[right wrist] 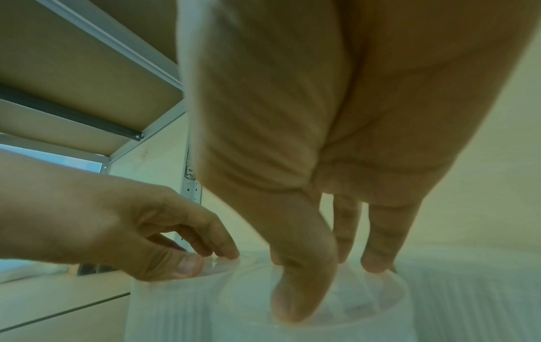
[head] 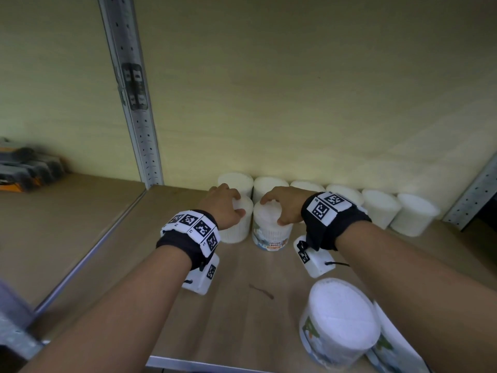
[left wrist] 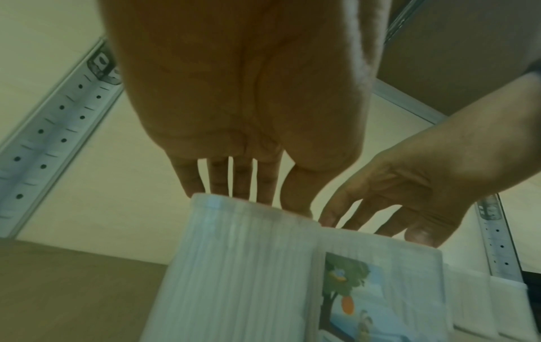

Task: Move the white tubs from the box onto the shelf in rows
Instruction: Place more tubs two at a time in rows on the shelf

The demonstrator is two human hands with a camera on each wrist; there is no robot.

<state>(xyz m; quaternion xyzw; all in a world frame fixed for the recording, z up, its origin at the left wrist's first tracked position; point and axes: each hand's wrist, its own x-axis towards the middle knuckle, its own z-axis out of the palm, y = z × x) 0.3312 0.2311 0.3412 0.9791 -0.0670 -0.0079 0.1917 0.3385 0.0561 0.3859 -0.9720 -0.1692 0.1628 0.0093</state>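
A row of tubs (head: 317, 195) lines the far wall, blocking it. Two front tubs (head: 255, 224) stand just before its left end. Left of them the shelf (head: 166, 238) lies bare up to the post (head: 139, 125) — and the near middle too. Near right, another tub (head: 341, 321) bars the edge.

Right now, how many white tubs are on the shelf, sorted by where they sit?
Back-row tubs: 6
Gripped: left tub in left hand, right tub in right hand: 2
Front-edge tubs, one partly out of view: 2
Total: 10
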